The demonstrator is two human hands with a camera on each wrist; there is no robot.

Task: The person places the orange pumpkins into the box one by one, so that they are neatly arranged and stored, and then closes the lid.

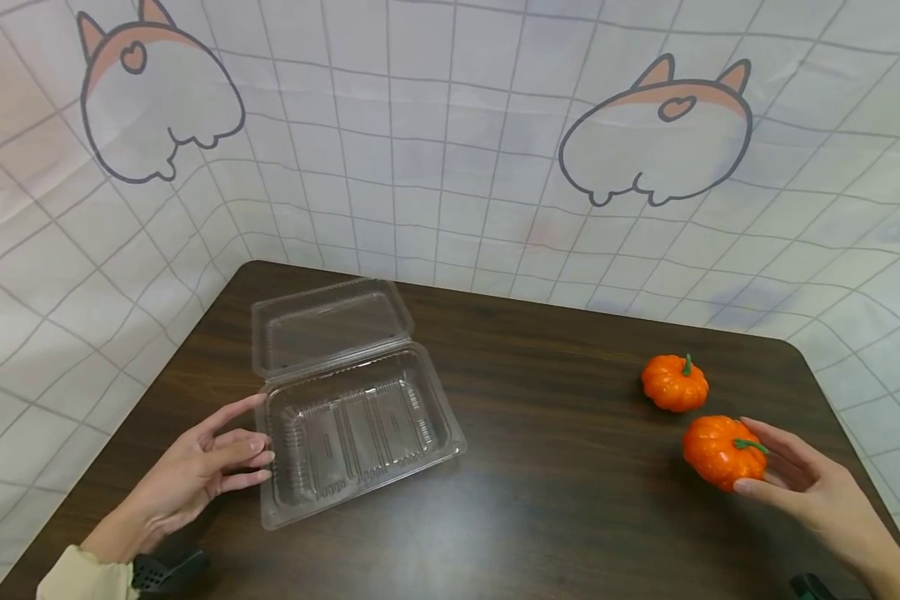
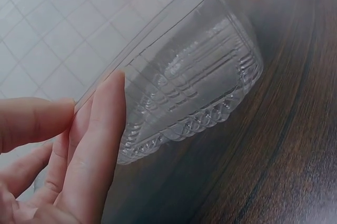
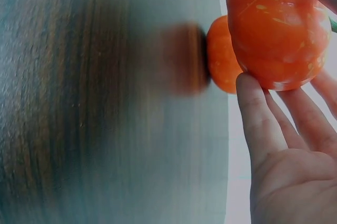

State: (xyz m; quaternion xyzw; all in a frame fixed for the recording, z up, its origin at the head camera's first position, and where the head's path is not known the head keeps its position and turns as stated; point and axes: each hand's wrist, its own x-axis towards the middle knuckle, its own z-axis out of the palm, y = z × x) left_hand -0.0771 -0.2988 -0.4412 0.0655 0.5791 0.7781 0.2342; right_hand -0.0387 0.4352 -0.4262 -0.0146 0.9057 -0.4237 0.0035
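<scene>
On the left of the table lies a clear plastic clamshell container (image 1: 360,433), its lid (image 1: 333,325) folded open toward the back wall. My left hand (image 1: 202,471) pinches the rim at its left side. In the left wrist view, fingertips of the left hand (image 2: 73,145) meet along the thin edge of the clear tray (image 2: 195,77). At the right, my right hand (image 1: 810,483) holds a small orange toy pumpkin (image 1: 716,450) with a green stem, thumb at the near side and fingers behind. The right wrist view shows this pumpkin (image 3: 279,34) against the fingers.
A second orange pumpkin (image 1: 673,383) sits on the table just behind the held one. The dark wood table (image 1: 540,433) spans between the hands. White grid-patterned cloth (image 1: 465,150) with cartoon drawings rises behind the table and along its sides.
</scene>
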